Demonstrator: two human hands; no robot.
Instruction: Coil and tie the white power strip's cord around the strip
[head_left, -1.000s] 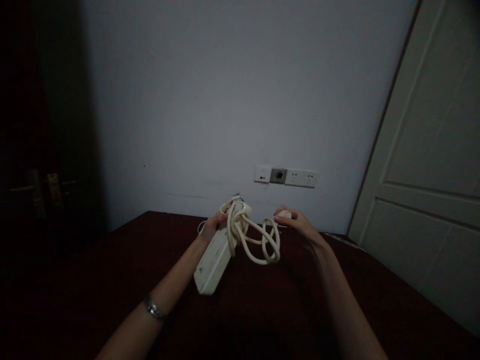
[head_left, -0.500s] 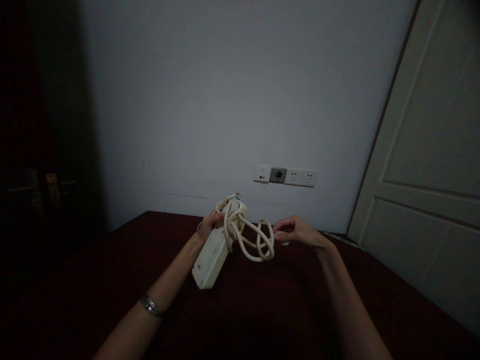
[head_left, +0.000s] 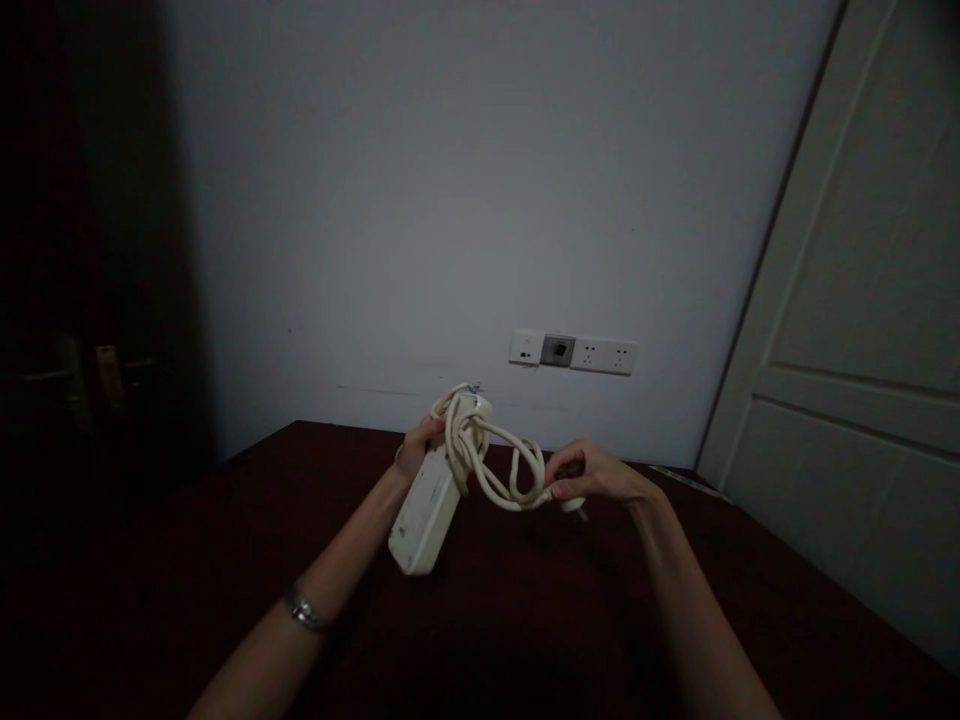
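Observation:
A white power strip (head_left: 429,508) is held tilted above the dark table, with my left hand (head_left: 417,448) closed around its upper part. Its cream cord (head_left: 517,446) is wound about the strip's upper end and loops out to the right. My right hand (head_left: 589,472) pinches the cord's end at the plug (head_left: 573,505), whose metal pins point down and to the right. The fingers of my left hand are partly hidden behind the strip and the cord.
The dark red table (head_left: 510,620) reaches back to a pale wall (head_left: 450,200). On the wall are a socket panel (head_left: 604,356) and a grey plate (head_left: 557,350). A white panelled door (head_left: 855,320) stands at right; a door handle (head_left: 111,372) shows at left.
My right hand has turned a little, and the plug's pins now show below it. The cord loop has shifted slightly up and left. My left hand still holds the power strip.

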